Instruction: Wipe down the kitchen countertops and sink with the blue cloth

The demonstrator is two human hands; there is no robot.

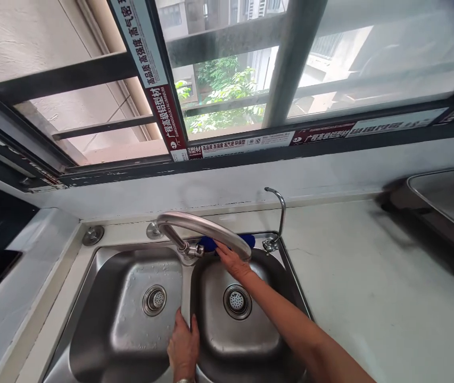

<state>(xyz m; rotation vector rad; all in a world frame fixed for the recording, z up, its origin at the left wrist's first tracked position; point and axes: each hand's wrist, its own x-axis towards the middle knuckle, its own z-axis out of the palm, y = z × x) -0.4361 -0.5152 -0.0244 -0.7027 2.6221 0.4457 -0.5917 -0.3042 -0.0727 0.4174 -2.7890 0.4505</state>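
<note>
A brushed-metal faucet [206, 226] arches over a stainless double sink [107, 319]. Behind its spout, along the back rim, lies a blue cloth [208, 244]. My right hand [232, 261] reaches under the spout end with its fingers on the cloth, pressing it to the rim; the spout hides part of both. My left hand [183, 343] grips the sink divider [186, 290], thumb toward the right basin and fingers toward the left one. Water drops dot the left basin around its drain strainer [154, 300]. Another strainer [237, 301] sits in the right basin.
A thin curved tap [281, 210] stands at the sink's back right corner. Two round metal caps [93, 235] sit along the back ledge. A dark lidded appliance [442, 223] is on the pale counter [354, 282] at right. The window frame [227, 151] runs behind.
</note>
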